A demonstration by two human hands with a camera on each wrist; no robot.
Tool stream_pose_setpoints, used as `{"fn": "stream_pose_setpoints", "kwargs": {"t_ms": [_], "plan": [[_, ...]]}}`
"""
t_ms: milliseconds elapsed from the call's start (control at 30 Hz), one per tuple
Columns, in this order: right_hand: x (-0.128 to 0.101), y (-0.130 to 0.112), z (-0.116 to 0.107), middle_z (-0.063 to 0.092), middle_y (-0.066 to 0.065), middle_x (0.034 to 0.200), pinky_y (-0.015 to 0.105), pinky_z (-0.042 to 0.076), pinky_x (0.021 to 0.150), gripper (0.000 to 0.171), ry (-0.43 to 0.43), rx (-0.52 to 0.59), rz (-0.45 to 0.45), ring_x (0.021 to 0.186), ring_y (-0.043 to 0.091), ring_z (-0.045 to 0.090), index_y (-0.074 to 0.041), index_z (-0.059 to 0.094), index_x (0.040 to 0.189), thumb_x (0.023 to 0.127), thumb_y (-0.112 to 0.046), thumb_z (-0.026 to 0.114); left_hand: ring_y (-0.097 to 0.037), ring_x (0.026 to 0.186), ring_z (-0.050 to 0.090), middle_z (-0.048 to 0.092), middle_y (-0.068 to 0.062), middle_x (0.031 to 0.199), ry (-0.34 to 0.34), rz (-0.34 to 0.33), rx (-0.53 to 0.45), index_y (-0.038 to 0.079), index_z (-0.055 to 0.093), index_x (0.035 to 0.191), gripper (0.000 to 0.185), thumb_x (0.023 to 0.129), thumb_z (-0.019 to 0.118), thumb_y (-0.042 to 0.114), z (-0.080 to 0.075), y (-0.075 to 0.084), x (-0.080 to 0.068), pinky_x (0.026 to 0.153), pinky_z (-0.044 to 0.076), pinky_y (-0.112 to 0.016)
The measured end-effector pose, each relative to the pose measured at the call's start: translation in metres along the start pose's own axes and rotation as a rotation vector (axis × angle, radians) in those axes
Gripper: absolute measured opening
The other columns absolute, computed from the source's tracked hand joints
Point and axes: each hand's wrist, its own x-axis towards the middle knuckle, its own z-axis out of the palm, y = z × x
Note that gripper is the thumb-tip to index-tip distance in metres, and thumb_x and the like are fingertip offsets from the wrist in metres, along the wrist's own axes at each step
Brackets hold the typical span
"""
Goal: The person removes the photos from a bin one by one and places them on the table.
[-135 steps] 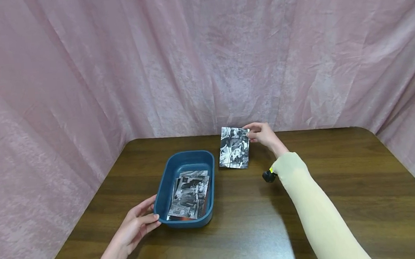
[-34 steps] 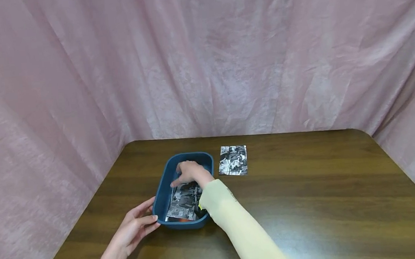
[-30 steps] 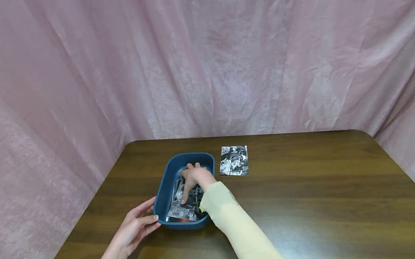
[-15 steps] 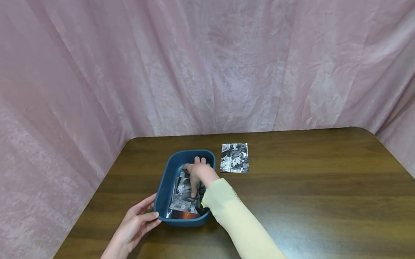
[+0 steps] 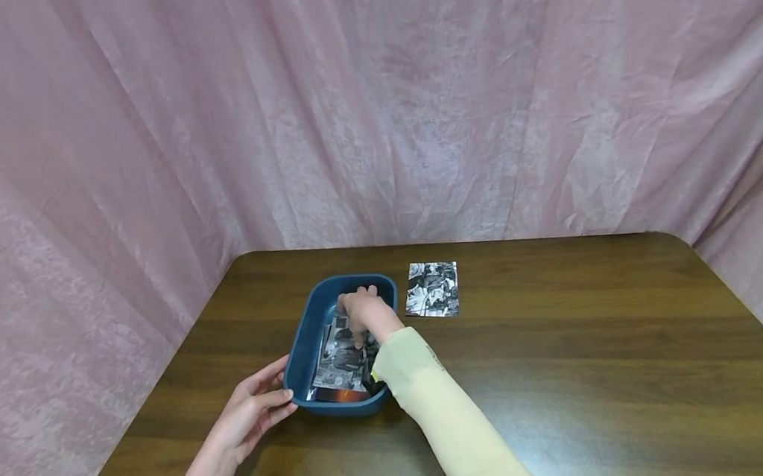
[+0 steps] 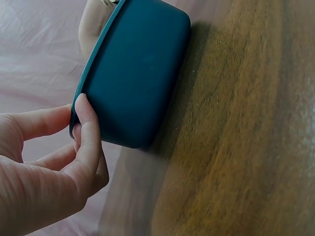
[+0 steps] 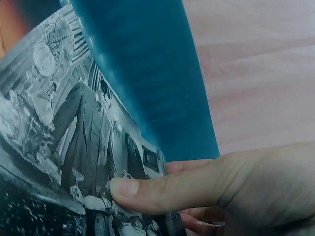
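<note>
A blue plastic bin (image 5: 300,341) stands on the table with several photos inside. My left hand (image 5: 250,413) pinches its near left corner by the rim; in the left wrist view the thumb and fingers (image 6: 88,132) lie on either side of that rim. Inside the bin, my right hand (image 5: 369,317) grips the top black-and-white photo (image 5: 339,364) by its far end. The right wrist view shows the thumb (image 7: 147,194) on the face of this bowed photo (image 7: 83,132), other fingers past its edge. A dark photo with an orange glow (image 5: 343,396) shows under the near end.
Another black-and-white photo (image 5: 432,290) lies flat on the wooden table (image 5: 599,348), just right of the bin's far end. Pink curtain (image 5: 372,119) hangs behind the table's back edge and along both sides.
My right hand has laid a photo on the table beside the bin and come back inside it. The top photo has shifted toward the far end, baring more of the orange one. My left hand stays put.
</note>
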Motion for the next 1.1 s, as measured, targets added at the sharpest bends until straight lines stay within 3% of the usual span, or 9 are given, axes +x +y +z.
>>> {"fn": "stream_pose_setpoints", "kwargs": {"t_ms": [200,433,633,733,900,1100], "plan": [[-0.001,0.002,-0.003,0.063,0.001,0.128,0.037,0.053,0.079,0.07,-0.015,-0.018,0.006,0.105,0.02,0.059,-0.025,0.053,0.136,0.075,-0.015,0.086,-0.007,0.09,0.064,0.046,0.002,0.11,0.004,-0.003,-0.001,0.0,0.021,0.156,0.074,0.091,0.057,-0.001,0.0,0.0,0.0,0.082,0.057,-0.022],[-0.003,0.002,-0.004,0.056,0.0,0.142,0.035,0.052,0.076,0.069,-0.071,0.01,0.009,0.113,0.02,0.058,-0.032,0.052,0.14,0.08,-0.018,0.082,-0.006,0.09,0.064,0.047,0.002,0.109,-0.008,0.003,-0.006,-0.001,0.021,0.156,0.073,0.092,0.056,-0.002,0.0,-0.001,0.002,0.082,0.057,-0.022],[-0.001,0.003,-0.018,0.04,0.011,0.155,0.029,0.049,0.053,0.059,-0.169,0.141,0.001,0.088,0.025,0.064,-0.026,0.053,0.141,0.092,0.005,0.061,-0.007,0.09,0.064,0.047,0.0,0.111,-0.01,-0.008,0.004,0.0,0.021,0.156,0.072,0.092,0.054,-0.002,0.001,-0.003,0.004,0.082,0.057,-0.022],[-0.002,0.006,-0.029,0.038,0.016,0.155,0.031,0.057,0.057,0.05,-0.159,0.211,-0.006,0.079,0.03,0.069,-0.02,0.056,0.136,0.093,0.005,0.059,-0.008,0.091,0.064,0.047,-0.001,0.111,-0.006,-0.01,0.004,0.0,0.022,0.156,0.072,0.091,0.055,-0.002,0.0,-0.003,0.004,0.082,0.057,-0.022],[-0.005,0.014,-0.042,0.048,0.019,0.141,0.04,0.062,0.073,0.038,-0.092,0.374,-0.081,0.072,0.028,0.07,-0.012,0.063,0.122,0.088,0.006,0.065,-0.009,0.09,0.064,0.047,-0.001,0.112,0.002,-0.016,0.004,0.0,0.022,0.156,0.072,0.092,0.055,-0.002,0.0,-0.002,0.006,0.082,0.058,-0.023],[-0.009,0.028,-0.054,0.065,0.017,0.103,0.045,0.061,0.078,0.037,-0.052,0.52,-0.182,0.065,0.023,0.07,-0.011,0.064,0.12,0.086,0.002,0.07,-0.009,0.092,0.064,0.046,-0.001,0.113,0.006,-0.018,0.013,0.001,0.022,0.156,0.072,0.092,0.055,-0.001,-0.002,-0.002,0.006,0.083,0.057,-0.023]]}}
